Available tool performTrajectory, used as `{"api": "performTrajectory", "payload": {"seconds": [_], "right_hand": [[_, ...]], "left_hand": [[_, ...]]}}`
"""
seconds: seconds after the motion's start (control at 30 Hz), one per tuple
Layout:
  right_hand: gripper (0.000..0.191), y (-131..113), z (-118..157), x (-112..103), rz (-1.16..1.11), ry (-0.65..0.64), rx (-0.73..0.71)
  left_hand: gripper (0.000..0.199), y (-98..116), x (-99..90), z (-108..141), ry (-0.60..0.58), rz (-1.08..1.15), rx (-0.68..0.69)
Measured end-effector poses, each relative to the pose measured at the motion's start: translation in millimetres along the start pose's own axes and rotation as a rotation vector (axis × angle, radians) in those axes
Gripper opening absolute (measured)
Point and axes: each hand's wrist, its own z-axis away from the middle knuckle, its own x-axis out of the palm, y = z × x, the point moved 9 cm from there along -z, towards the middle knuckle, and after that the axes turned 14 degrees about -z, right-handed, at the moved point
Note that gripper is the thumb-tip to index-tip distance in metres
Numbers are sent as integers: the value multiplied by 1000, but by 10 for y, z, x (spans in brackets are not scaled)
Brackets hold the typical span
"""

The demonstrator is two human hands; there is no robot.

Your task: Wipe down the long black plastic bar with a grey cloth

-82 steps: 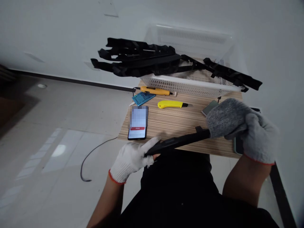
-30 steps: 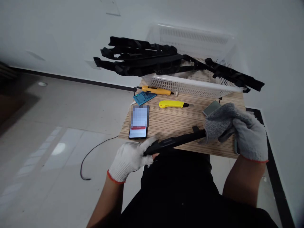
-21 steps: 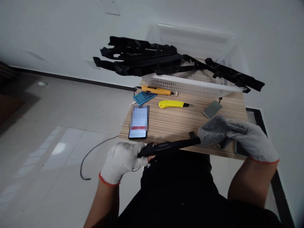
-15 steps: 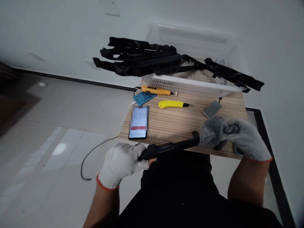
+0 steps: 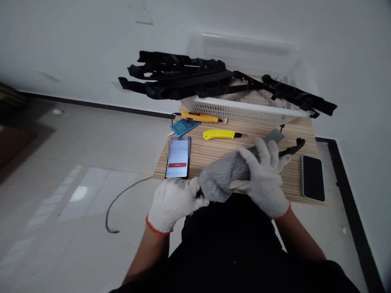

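Observation:
My left hand (image 5: pixel 175 200), in a white knit glove with a red cuff, is closed around the near-left end of a black strip. A grey cloth (image 5: pixel 219 175) covers the middle of that strip. Over the cloth lies my gloved right hand (image 5: pixel 265 177), its fingers spread and its palm against the fabric. Past my right fingers, the far end of the black strip (image 5: pixel 295 147) sticks out above the wooden table (image 5: pixel 210 150). The part of the strip under the cloth is hidden.
A white basket (image 5: pixel 244 106) bearing several black strips (image 5: pixel 189 79) stands at the back. In front lie a yellow cutter (image 5: pixel 219 134), an orange tool (image 5: pixel 200 117), a blue card (image 5: pixel 184 126), a grey-green block (image 5: pixel 275 136), a lit phone (image 5: pixel 177 162) and a dark-screened phone (image 5: pixel 313 178).
My right hand has moved left with the cloth, along the strip, and its fingers have spread. My left hand has shifted right. The strip's far end and the dark-screened phone now show.

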Motion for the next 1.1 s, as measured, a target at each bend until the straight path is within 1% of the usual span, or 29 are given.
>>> {"api": "performTrajectory", "payload": {"seconds": [0.07, 0.13, 0.17, 0.23, 0.27, 0.33, 0.4, 0.47, 0.5, 0.57, 0.6, 0.67, 0.7, 0.77, 0.83, 0.9, 0.93, 0.97, 1.0, 1.03, 1.1], "right_hand": [[72, -214, 46, 148, 0, -47, -30], [72, -333, 81, 236, -14, -67, -40], [73, -348, 86, 243, -21, -60, -36], [79, -288, 62, 163, -34, -1, -17], [82, -212, 36, 84, -42, 44, -3], [86, 28, -25, -123, -63, 139, 39], [90, 375, -69, -343, -93, 209, 121], [94, 752, -65, -537, -113, 253, 230], [99, 905, -47, -619, -108, 271, 273], [102, 1072, -6, -716, -79, 283, 303], [103, 1093, 13, -719, -65, 275, 310], [101, 1006, 38, -626, -66, 230, 305], [101, 898, 44, -544, -79, 203, 285], [100, 574, 47, -341, -109, 146, 195], [94, 214, 62, -148, -114, 100, 82], [86, -10, 82, -22, -117, 71, 24], [83, -49, 85, 1, -121, 64, 13], [81, -37, 82, -11, -126, 70, 10], [81, 30, 72, -56, -129, 86, 18], [81, 148, 58, -136, -126, 119, 42], [85, 486, 36, -359, -122, 218, 135]], "left_hand": [[70, 43, 25, -65, -37, -15, -15], [71, 54, 51, -104, -67, -29, -38], [70, 54, 62, -112, -75, -31, -42], [69, 41, 88, -103, -84, -21, -37], [68, 18, 108, -84, -91, -13, -37], [63, -55, 156, -19, -108, 8, -44], [60, -143, 194, 77, -110, 38, -49], [58, -190, 211, 187, -90, 84, -20], [58, -194, 215, 241, -78, 106, 3], [57, -176, 226, 325, -66, 132, 39], [57, -161, 237, 349, -70, 135, 43], [57, -116, 267, 351, -99, 124, 35], [57, -88, 277, 330, -113, 112, 29], [56, -28, 277, 265, -125, 78, 28], [56, 5, 251, 198, -108, 34, 29], [56, 1, 234, 167, -94, 8, 37], [56, -16, 234, 171, -94, 7, 42], [56, -41, 239, 186, -98, 15, 46], [56, -76, 248, 211, -107, 30, 44], [55, -120, 257, 242, -115, 48, 36], [54, -204, 271, 305, -128, 89, 10]]}}
